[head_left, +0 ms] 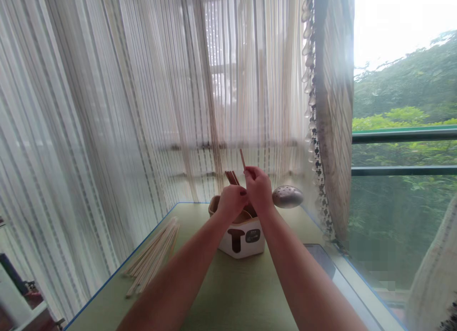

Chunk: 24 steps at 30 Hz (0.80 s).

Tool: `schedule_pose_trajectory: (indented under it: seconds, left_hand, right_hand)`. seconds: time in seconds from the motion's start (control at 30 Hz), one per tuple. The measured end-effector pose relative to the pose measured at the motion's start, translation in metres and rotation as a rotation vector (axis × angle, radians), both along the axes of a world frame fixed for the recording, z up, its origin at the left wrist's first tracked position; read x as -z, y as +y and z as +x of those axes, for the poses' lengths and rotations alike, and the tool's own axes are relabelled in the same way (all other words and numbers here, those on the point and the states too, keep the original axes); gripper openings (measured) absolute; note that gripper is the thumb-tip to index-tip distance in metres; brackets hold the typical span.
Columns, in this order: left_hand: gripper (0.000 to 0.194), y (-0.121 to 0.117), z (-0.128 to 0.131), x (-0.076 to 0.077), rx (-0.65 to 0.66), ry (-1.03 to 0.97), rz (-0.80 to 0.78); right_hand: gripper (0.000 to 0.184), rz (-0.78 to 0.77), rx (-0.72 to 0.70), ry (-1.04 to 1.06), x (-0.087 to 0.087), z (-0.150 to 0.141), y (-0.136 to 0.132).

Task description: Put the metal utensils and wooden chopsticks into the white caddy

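Observation:
A white utensil holder (246, 248) with a brown inside and a dark label stands on the table before me. My right hand (260, 186) is above its rim, with thumb and fingers closed on a thin brown chopstick (243, 159) that points up. My left hand (232, 201) is close beside it over the holder, its fingers curled; what they grip, if anything, is hidden. Several dark chopsticks (231, 178) stick up behind my left hand. To the right of my right hand shows the metal bowl of a perforated spoon (287, 197); its handle is hidden.
A loose bundle of pale wooden chopsticks (153, 257) lies on the left of the green table (228, 297). At the right, a flat dark device (320, 259) lies partly behind my forearm. A striped sheer curtain (160, 83) hangs behind the table, and a railing (403, 136) crosses the window.

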<state>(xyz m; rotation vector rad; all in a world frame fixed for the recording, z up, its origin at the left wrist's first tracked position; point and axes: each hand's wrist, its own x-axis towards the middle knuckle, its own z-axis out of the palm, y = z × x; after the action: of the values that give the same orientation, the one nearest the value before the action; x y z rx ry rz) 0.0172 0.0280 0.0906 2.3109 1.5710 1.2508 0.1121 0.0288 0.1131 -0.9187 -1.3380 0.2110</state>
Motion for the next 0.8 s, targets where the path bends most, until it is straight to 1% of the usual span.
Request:
schedule_pose_trajectory:
  seconds: [0.07, 0.17, 0.27, 0.33, 0.37, 0.47, 0.5, 0.53, 0.57, 0.63, 0.73, 0.8]
  left_hand:
    - [0.023, 0.0, -0.007, -0.004, 0.014, 0.029, -0.061]
    - [0.025, -0.001, -0.021, -0.013, 0.042, -0.02, -0.164]
    - [0.027, -0.006, -0.034, -0.025, -0.043, -0.02, -0.129]
    - [0.03, -0.011, -0.038, -0.031, -0.139, -0.011, -0.047]
    - [0.031, -0.013, -0.038, -0.033, -0.201, -0.013, 0.025]
    - [0.034, -0.016, -0.035, -0.034, -0.391, -0.042, 0.305]
    - [0.033, -0.016, -0.034, -0.033, -0.422, -0.06, 0.379]
    - [0.031, -0.014, -0.033, -0.031, -0.425, -0.08, 0.429]
    - [0.031, -0.012, -0.032, -0.03, -0.403, -0.1, 0.449]
    - [0.034, -0.004, -0.033, -0.026, -0.312, -0.139, 0.42]
    - [0.033, 0.01, -0.037, -0.019, -0.157, -0.251, 0.294]
    - [0.032, 0.018, -0.038, -0.015, -0.057, -0.392, 0.193]
  right_hand:
    - [0.022, -0.024, -0.01, 0.027, 0.002, -0.001, 0.003]
    - [0.022, -0.053, -0.047, 0.047, 0.004, -0.002, 0.006]
    - [0.021, -0.062, -0.048, 0.032, 0.006, -0.003, 0.009]
    - [0.021, -0.078, -0.024, 0.013, 0.008, -0.003, 0.01]
    - [0.021, -0.092, -0.007, -0.001, 0.009, -0.004, 0.011]
    - [0.022, -0.163, 0.036, -0.043, 0.013, -0.006, 0.012]
    - [0.022, -0.189, 0.046, -0.053, 0.014, -0.007, 0.012]
    - [0.023, -0.212, 0.054, -0.063, 0.014, -0.008, 0.012]
    - [0.023, -0.233, 0.063, -0.075, 0.014, -0.009, 0.012]
    - [0.023, -0.275, 0.079, -0.108, 0.014, -0.011, 0.01]
    - [0.024, -0.363, 0.068, -0.159, 0.012, -0.012, 0.005]
    - [0.025, -0.409, 0.053, -0.181, 0.011, -0.013, 0.003]
